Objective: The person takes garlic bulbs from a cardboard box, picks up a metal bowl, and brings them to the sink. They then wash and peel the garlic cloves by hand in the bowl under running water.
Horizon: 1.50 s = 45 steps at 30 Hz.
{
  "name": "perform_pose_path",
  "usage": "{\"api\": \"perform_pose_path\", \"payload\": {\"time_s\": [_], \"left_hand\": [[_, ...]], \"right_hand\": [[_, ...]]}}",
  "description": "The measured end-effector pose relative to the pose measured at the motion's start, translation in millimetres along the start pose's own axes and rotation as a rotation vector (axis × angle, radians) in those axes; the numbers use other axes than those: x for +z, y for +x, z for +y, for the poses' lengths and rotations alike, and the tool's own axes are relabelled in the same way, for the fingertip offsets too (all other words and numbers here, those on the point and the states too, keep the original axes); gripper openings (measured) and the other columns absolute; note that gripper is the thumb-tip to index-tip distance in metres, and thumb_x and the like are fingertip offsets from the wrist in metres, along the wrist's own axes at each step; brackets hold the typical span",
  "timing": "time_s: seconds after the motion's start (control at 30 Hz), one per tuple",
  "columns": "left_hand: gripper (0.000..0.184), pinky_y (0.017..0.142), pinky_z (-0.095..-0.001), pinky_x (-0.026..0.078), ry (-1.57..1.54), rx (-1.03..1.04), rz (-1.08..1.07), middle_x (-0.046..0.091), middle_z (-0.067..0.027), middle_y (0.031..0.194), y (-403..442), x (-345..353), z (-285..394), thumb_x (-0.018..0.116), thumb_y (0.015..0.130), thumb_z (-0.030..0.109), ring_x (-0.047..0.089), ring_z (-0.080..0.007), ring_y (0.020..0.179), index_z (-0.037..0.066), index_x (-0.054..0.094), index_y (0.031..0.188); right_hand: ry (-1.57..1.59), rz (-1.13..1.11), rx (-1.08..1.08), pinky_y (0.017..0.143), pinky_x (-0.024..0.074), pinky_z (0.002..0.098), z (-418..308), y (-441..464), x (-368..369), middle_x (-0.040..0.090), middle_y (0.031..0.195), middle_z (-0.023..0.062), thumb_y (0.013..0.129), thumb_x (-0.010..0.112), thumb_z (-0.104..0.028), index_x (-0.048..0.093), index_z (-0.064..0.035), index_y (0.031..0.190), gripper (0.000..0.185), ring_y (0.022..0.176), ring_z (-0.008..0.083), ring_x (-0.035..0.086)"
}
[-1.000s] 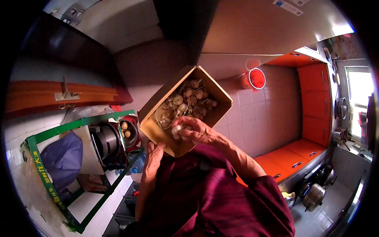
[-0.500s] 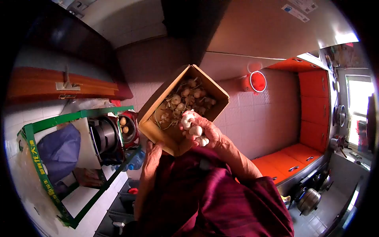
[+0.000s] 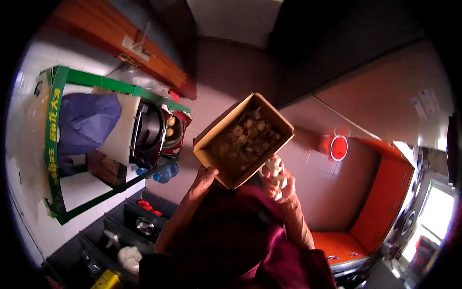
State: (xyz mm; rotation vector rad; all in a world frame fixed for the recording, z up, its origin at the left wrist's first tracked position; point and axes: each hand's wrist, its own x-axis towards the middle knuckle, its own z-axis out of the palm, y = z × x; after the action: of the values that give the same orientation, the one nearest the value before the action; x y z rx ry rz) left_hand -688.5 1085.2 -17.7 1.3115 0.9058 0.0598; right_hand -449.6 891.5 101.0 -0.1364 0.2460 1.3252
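A cardboard box (image 3: 216,174), open at the top, is tilted in front of my body. Several garlic bulbs (image 3: 238,131) with dry stems lie inside it. My left hand (image 3: 206,179) grips the box at its lower left corner, its fingers partly hidden by the wall. Outside the box, just right of its lower edge, my right hand (image 3: 285,185) is closed round several white garlic bulbs (image 3: 274,166).
A green-framed rack (image 3: 54,139) with a blue cloth (image 3: 89,120) and dark pots (image 3: 150,126) stands left. Black bins (image 3: 118,226) are at lower left. A red bucket (image 3: 338,148) stands on the floor, near orange cabinets (image 3: 385,192) at right.
My right hand has come up out of the box with garlic bulbs and moved right, past its edge. The view has turned, and the box sits further right in it.
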Motion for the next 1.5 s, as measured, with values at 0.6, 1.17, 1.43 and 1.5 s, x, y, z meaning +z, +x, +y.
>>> {"api": "perform_pose_path", "payload": {"time_s": [0.6, 1.17, 1.43, 1.5], "left_hand": [[0.050, 0.079, -0.0487, 0.061, -0.651, -0.264, 0.246, 0.055, -0.0160, 0.126, -34, -32, -34, 0.059, 0.087, 0.021, 0.060, -0.0334, 0.113, 0.001, 0.048, 0.132], [0.045, 0.097, -0.0380, 0.048, -0.129, 0.017, 0.060, 0.057, -0.0123, 0.128, -4, -2, 36, 0.056, 0.087, 0.009, 0.059, -0.0256, 0.112, 0.001, 0.051, 0.130], [0.026, 0.076, -0.0331, 0.046, 0.105, -0.206, 0.145, 0.062, -0.0068, 0.096, 5, 11, 60, 0.058, 0.082, 0.012, 0.055, -0.0190, 0.086, -0.004, 0.058, 0.103], [0.026, 0.076, -0.0337, 0.046, 0.064, -0.179, 0.141, 0.062, -0.0075, 0.097, -2, 26, 89, 0.056, 0.082, 0.012, 0.054, -0.0192, 0.086, -0.005, 0.058, 0.102]], "right_hand": [[0.108, 0.121, 0.184, 0.045, 0.0503, 0.0312, 29, 77, 33, 0.056, 0.087, 0.0129, 0.092, 0.067, -0.030, 0.050, -0.0115, 0.119, 0.037, 0.059, 0.0213, 0.054], [-1.106, 0.268, 0.068, 0.070, 0.0521, 0.0297, 18, 61, 52, 0.067, 0.101, 0.0082, 0.095, 0.065, -0.028, 0.062, -0.0101, 0.122, 0.033, 0.080, 0.0208, 0.064], [-2.275, 0.357, -0.236, 0.071, 0.0558, 0.0409, 20, 58, 20, 0.071, 0.094, 0.0102, 0.090, 0.064, -0.029, 0.062, -0.0198, 0.129, 0.040, 0.082, 0.0303, 0.068], [-2.355, 0.432, -0.127, 0.068, 0.0555, 0.0416, 15, 62, 11, 0.071, 0.091, 0.0106, 0.090, 0.062, -0.028, 0.063, -0.0209, 0.128, 0.038, 0.079, 0.0307, 0.068]]}}
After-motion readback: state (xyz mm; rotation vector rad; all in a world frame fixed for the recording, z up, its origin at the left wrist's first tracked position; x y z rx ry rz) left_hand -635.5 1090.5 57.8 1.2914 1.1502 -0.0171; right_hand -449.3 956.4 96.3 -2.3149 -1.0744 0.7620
